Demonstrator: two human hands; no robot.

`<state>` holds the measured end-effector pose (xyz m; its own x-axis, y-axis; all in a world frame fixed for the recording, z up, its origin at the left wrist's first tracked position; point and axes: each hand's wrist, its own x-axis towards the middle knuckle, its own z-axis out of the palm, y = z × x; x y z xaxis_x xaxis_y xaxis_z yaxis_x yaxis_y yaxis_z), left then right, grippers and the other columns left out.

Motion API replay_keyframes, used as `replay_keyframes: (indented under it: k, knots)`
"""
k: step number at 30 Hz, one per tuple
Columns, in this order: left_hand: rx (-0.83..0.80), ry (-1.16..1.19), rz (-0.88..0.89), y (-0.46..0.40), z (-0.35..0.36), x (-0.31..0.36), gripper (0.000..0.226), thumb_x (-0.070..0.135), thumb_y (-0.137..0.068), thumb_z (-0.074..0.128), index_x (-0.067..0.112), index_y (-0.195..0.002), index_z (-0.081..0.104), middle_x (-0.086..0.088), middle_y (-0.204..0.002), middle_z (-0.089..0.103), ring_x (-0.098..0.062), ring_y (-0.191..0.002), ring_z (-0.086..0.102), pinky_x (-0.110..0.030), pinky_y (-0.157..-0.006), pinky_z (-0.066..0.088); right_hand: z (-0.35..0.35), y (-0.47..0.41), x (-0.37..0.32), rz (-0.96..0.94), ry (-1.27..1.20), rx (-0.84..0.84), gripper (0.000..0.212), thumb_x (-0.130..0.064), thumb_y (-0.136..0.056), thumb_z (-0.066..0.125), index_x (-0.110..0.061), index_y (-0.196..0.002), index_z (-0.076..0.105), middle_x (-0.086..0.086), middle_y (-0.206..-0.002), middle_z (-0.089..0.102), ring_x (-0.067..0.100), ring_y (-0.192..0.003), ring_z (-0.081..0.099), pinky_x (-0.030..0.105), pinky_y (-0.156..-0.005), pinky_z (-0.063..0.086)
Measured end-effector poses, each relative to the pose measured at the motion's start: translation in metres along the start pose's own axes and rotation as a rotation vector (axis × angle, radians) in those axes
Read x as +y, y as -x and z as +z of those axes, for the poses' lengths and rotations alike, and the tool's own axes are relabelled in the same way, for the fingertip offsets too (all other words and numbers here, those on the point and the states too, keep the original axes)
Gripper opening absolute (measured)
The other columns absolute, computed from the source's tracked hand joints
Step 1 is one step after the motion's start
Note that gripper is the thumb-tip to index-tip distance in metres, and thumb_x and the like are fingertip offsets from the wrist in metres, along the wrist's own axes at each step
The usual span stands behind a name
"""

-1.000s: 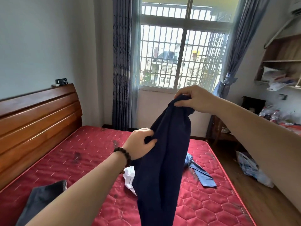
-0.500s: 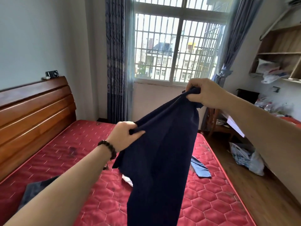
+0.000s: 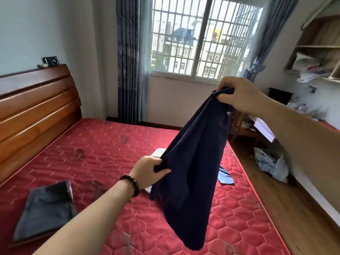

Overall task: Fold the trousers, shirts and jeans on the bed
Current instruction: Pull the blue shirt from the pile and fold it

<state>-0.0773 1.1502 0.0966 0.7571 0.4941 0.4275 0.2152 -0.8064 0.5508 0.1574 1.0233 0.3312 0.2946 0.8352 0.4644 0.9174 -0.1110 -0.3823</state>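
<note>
A dark navy garment hangs in the air over the red quilted mattress. My right hand grips its top edge, raised high at the right. Lower and nearer the middle, my left hand, with a bead bracelet on the wrist, pinches the garment's left edge. A folded grey garment lies flat on the mattress at the near left. Behind the navy cloth a white garment and a light blue garment lie on the bed, both partly hidden.
A wooden headboard runs along the left. The barred window with grey curtains is at the back. Right of the bed lie wooden floor, a plastic bag, a wooden chair and cluttered shelves.
My hands have drawn apart: the left hand dropped lower toward the mattress with its edge, the right stayed high. The garment now hangs stretched diagonally. The view shifted, showing more of the folded grey garment.
</note>
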Motion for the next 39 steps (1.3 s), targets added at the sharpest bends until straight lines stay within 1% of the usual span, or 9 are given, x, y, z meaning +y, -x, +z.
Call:
replay_keyframes:
  k: [4,10,13,16,22,26,31,35,39]
  knots:
    - [-0.092,0.018,-0.002,0.001,0.008,-0.005,0.034,0.03,-0.082,0.073,0.002,-0.066,0.062,-0.018,-0.093,0.069,-0.025,-0.071,0.059,-0.037,-0.07,0.047,-0.003,0.0,-0.003,0.014,0.008,0.001,0.008,-0.011,-0.083,0.063,-0.016,-0.089,0.062,0.001,-0.087,0.064,0.015,-0.077,0.061,0.031,-0.064,0.053]
    - [0.054,0.098,-0.099,0.007,-0.023,-0.042,0.023,0.022,-0.08,0.076,0.004,-0.069,0.069,-0.003,-0.066,0.063,-0.021,-0.062,0.056,-0.029,-0.059,0.044,-0.009,0.008,0.015,0.082,0.118,-0.036,0.019,-0.011,-0.081,0.064,-0.029,-0.078,0.058,-0.009,-0.079,0.06,0.009,-0.07,0.055,0.024,-0.063,0.042]
    - [0.086,0.132,-0.13,0.004,-0.048,-0.063,0.01,0.013,-0.076,0.079,0.009,-0.07,0.072,-0.001,-0.068,0.065,-0.02,-0.064,0.06,-0.029,-0.062,0.048,-0.003,0.02,0.028,0.114,0.157,-0.077,0.021,-0.009,-0.078,0.066,-0.029,-0.073,0.059,-0.007,-0.072,0.06,0.012,-0.062,0.055,0.027,-0.061,0.046]
    - [0.119,0.146,-0.132,-0.003,-0.067,-0.068,0.015,0.009,-0.071,0.082,0.018,-0.069,0.071,0.001,-0.071,0.066,-0.016,-0.065,0.061,-0.021,-0.064,0.048,0.004,0.035,0.042,0.126,0.181,-0.07,0.02,-0.009,-0.076,0.067,-0.027,-0.075,0.06,-0.007,-0.071,0.06,0.011,-0.064,0.055,0.028,-0.062,0.045]
    - [0.116,0.06,-0.062,0.004,-0.082,-0.057,0.01,0.011,-0.073,0.081,0.013,-0.072,0.072,-0.002,-0.072,0.066,-0.021,-0.068,0.06,-0.032,-0.068,0.048,0.007,0.071,0.054,0.09,0.183,-0.091,0.015,-0.006,-0.076,0.066,-0.019,-0.082,0.061,-0.006,-0.073,0.058,0.014,-0.067,0.052,0.025,-0.062,0.038]
    - [0.086,0.065,-0.056,0.021,-0.082,-0.038,0.006,0.008,-0.076,0.078,0.011,-0.074,0.072,-0.003,-0.075,0.067,-0.024,-0.071,0.061,-0.034,-0.07,0.049,-0.001,0.099,0.061,0.108,0.223,-0.148,0.016,-0.014,-0.079,0.064,-0.028,-0.083,0.058,-0.011,-0.08,0.06,0.01,-0.074,0.054,0.021,-0.068,0.039]
    - [0.108,0.297,-0.145,0.056,-0.065,0.001,0.019,0.003,-0.076,0.076,0.018,-0.084,0.069,-0.004,-0.077,0.068,-0.009,-0.068,0.06,-0.023,-0.068,0.052,-0.013,0.16,0.077,0.188,-0.048,-0.097,0.027,-0.005,-0.082,0.065,-0.021,-0.102,0.056,-0.002,-0.088,0.069,0.016,-0.078,0.061,0.028,-0.07,0.046]
    - [0.05,0.372,-0.228,0.087,-0.041,0.04,0.02,0.0,-0.077,0.074,0.014,-0.09,0.07,0.009,-0.071,0.068,0.0,-0.064,0.058,-0.013,-0.062,0.048,-0.024,0.224,0.094,0.182,-0.132,-0.034,0.021,-0.005,-0.08,0.071,-0.024,-0.089,0.068,-0.003,-0.083,0.07,-0.007,-0.071,0.06,0.004,-0.066,0.042]
    - [-0.003,0.612,-0.364,0.113,-0.016,0.067,0.01,-0.001,-0.083,0.066,0.008,-0.081,0.068,0.007,-0.067,0.066,-0.003,-0.061,0.057,-0.014,-0.057,0.048,-0.032,0.278,0.118,0.287,-0.456,-0.034,0.019,-0.008,-0.08,0.071,-0.026,-0.086,0.073,-0.004,-0.078,0.071,0.009,-0.075,0.063,0.025,-0.07,0.052]
